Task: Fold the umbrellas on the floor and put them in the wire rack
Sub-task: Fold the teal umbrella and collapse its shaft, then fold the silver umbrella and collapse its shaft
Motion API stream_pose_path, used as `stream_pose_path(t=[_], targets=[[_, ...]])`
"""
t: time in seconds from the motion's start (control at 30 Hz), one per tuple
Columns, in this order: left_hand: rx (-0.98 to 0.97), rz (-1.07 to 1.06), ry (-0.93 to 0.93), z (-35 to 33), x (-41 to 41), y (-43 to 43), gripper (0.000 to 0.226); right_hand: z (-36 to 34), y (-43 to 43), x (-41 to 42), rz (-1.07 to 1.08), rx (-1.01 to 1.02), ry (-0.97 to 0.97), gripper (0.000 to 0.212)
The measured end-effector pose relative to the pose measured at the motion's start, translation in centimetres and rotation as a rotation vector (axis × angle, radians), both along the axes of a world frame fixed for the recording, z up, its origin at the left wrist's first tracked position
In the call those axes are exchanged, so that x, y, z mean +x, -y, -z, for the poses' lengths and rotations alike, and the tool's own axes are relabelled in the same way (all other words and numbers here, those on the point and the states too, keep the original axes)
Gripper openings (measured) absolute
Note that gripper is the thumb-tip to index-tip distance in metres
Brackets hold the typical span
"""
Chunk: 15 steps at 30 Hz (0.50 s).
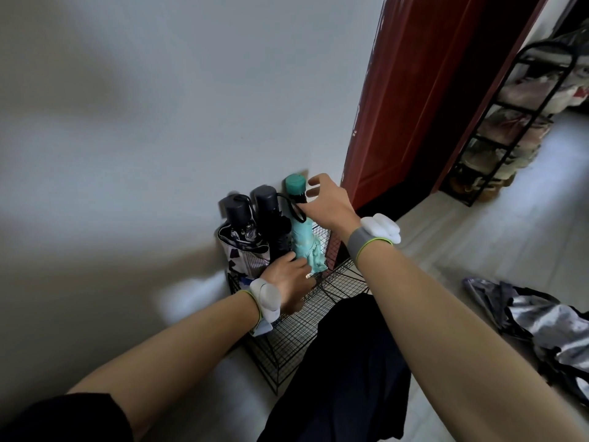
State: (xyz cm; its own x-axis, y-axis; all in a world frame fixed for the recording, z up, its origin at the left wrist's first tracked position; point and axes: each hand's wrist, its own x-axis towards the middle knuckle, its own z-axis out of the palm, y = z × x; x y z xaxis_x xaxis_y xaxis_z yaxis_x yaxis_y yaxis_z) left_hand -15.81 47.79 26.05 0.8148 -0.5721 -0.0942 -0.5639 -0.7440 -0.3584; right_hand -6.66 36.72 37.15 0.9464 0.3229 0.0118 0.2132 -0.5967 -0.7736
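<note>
A black wire rack point(318, 314) stands against the white wall. Three folded umbrellas stand upright in it: a patterned white one point(242, 247) with a dark handle at the left, a black one point(271, 218) in the middle, and a teal one point(306, 244) at the right. My left hand point(290, 282) grips the lower part of the teal umbrella's canopy. My right hand point(328, 202) is at the teal handle with fingers spread, its thumb by the black wrist strap. A silver and black open umbrella point(541, 327) lies crumpled on the floor at the right.
A dark red door point(414, 90) stands just right of the rack. A black shoe rack point(510, 129) with shoes is further right. Dark clothing point(344, 371) hangs in front of the wire rack's near side. Pale floor tiles point(462, 244) lie between the rack and the fallen umbrella.
</note>
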Motion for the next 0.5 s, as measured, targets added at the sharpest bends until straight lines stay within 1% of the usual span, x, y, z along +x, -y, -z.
stream_pose_path(t=[0.13,0.23,0.3,0.37,0.5], targets=[[-0.032,0.016,0.014,-0.3,0.1,0.6,0.041,-0.2,0.6,-0.2,-0.042,-0.029,0.007,0.065],[-0.1,-0.013,0.009,-1.3,0.5,1.5,0.03,0.0,1.0,-0.4,-0.058,-0.098,0.033,0.06],[-0.111,-0.056,-0.044,-2.0,0.8,2.1,0.022,0.2,1.4,-0.4,-0.064,-0.117,0.025,0.064],[-0.091,-0.064,-0.05,-2.4,1.3,2.8,0.027,0.3,2.4,-0.5,-0.047,-0.131,0.02,0.066],[-0.154,-0.063,-0.089,-3.1,2.5,4.0,0.025,0.4,5.1,-0.4,0.015,-0.187,0.085,0.054]])
